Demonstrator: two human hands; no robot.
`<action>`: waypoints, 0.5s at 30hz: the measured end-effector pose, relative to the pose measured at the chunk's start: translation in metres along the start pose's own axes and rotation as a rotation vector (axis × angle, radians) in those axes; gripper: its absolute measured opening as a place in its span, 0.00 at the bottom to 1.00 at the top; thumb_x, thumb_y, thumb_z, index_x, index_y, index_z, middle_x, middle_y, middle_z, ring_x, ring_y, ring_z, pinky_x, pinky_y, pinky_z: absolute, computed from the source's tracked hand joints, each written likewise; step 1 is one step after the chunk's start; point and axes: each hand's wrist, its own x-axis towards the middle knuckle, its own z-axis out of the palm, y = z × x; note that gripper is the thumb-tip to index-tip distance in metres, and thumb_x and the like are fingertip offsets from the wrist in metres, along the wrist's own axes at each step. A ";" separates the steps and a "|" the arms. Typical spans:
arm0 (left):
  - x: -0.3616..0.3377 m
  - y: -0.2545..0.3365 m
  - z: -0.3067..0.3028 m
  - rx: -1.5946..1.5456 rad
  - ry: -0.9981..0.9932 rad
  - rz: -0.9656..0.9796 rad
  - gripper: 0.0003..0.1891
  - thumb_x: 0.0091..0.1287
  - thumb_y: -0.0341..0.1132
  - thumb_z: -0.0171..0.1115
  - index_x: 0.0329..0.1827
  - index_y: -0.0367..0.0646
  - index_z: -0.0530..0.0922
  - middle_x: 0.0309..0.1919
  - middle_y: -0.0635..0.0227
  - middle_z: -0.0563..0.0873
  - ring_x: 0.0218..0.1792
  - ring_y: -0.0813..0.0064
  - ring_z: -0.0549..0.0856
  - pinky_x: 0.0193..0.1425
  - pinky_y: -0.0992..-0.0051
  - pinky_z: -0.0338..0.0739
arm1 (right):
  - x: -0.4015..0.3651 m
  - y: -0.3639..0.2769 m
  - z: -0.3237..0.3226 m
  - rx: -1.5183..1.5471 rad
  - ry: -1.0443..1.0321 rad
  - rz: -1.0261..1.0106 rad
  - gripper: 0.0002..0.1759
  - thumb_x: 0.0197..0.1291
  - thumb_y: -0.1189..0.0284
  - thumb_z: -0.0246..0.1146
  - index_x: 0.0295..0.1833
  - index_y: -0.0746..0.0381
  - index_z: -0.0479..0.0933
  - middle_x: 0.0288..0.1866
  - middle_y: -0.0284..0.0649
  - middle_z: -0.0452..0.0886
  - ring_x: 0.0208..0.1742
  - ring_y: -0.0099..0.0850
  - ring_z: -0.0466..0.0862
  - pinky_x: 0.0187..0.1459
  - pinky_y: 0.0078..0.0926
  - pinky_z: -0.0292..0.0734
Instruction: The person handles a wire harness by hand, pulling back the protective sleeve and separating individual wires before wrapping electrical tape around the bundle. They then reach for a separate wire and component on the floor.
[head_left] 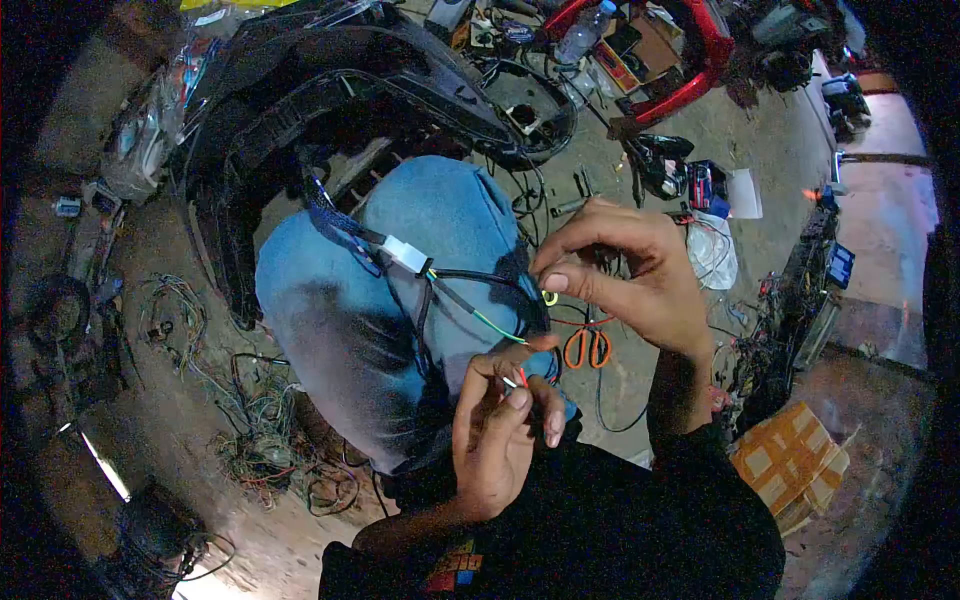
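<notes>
From the head view, my blue denim knee [400,300] is raised to serve as a bench. The black-sleeved wiring harness [470,285] is draped over it so the leads stay taut and close to my eyes, instead of down on the dirt floor [640,400]. Its white plastic connector block [405,253] rests near the crest of the knee.

My right hand [620,275] is closed, thumb against forefinger, pinching the harness at its far end just past the knee's right edge. A small yellow-green loop [549,297] shows under the thumb. It may be a ring terminal, but it is too small to tell.

My left hand [500,435] sits lower, close to my chest, with its fingertips nipped together on the short red wire ends [520,378]. A thin green wire [497,327] runs down from the connector toward it. The two hands are apart, with the leads stretched between them.

The orange-handled scissors [588,347] lie on the floor just beyond my hands, within easy reach. There is little open room. The big black plastic body panel [350,80] crowds the knee's far side, a tangle of loose wires [260,430] fills the floor to my left, and a cardboard box [790,460] sits near my right elbow.
</notes>
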 end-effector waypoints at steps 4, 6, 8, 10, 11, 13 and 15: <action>0.001 -0.009 0.009 0.024 0.041 0.072 0.12 0.74 0.34 0.56 0.55 0.40 0.69 0.66 0.52 0.74 0.33 0.71 0.78 0.30 0.74 0.73 | 0.000 0.001 -0.001 -0.061 -0.102 -0.147 0.07 0.60 0.69 0.72 0.42 0.59 0.89 0.39 0.38 0.89 0.43 0.33 0.86 0.49 0.32 0.77; 0.000 -0.012 0.009 0.034 0.044 0.105 0.12 0.74 0.34 0.56 0.55 0.40 0.69 0.65 0.53 0.75 0.34 0.72 0.78 0.30 0.74 0.72 | 0.002 0.000 0.001 -0.060 -0.137 -0.169 0.07 0.59 0.69 0.72 0.42 0.59 0.89 0.38 0.38 0.88 0.42 0.33 0.86 0.48 0.32 0.77; 0.000 -0.014 0.005 0.041 0.029 0.137 0.11 0.74 0.33 0.56 0.54 0.40 0.69 0.65 0.54 0.75 0.34 0.72 0.78 0.30 0.75 0.72 | 0.005 0.003 0.005 -0.058 -0.155 -0.201 0.08 0.59 0.68 0.73 0.41 0.59 0.89 0.37 0.38 0.88 0.41 0.33 0.86 0.48 0.31 0.77; -0.001 -0.012 0.007 0.048 0.034 0.138 0.11 0.74 0.33 0.57 0.54 0.40 0.69 0.62 0.56 0.76 0.34 0.72 0.77 0.31 0.75 0.71 | 0.007 0.000 0.008 -0.046 -0.197 -0.143 0.08 0.59 0.68 0.73 0.41 0.60 0.89 0.37 0.39 0.87 0.41 0.33 0.86 0.47 0.31 0.78; -0.001 -0.012 0.008 0.051 0.037 0.138 0.11 0.74 0.33 0.57 0.55 0.40 0.69 0.61 0.57 0.76 0.35 0.72 0.77 0.31 0.75 0.71 | 0.008 -0.002 0.009 -0.040 -0.218 -0.113 0.08 0.58 0.68 0.73 0.41 0.60 0.88 0.37 0.39 0.87 0.41 0.33 0.86 0.47 0.31 0.78; -0.002 -0.012 0.006 0.032 0.034 0.117 0.11 0.74 0.33 0.57 0.55 0.41 0.69 0.59 0.58 0.77 0.34 0.73 0.77 0.31 0.75 0.70 | 0.011 -0.004 0.012 -0.001 -0.281 -0.064 0.10 0.58 0.67 0.74 0.40 0.61 0.88 0.36 0.39 0.87 0.40 0.33 0.85 0.46 0.31 0.78; -0.003 -0.012 0.006 0.023 0.041 0.106 0.12 0.74 0.33 0.57 0.56 0.41 0.69 0.56 0.59 0.77 0.34 0.74 0.76 0.31 0.76 0.69 | 0.013 -0.004 0.016 0.033 -0.327 -0.040 0.11 0.57 0.65 0.74 0.40 0.62 0.88 0.36 0.40 0.87 0.40 0.33 0.85 0.46 0.31 0.78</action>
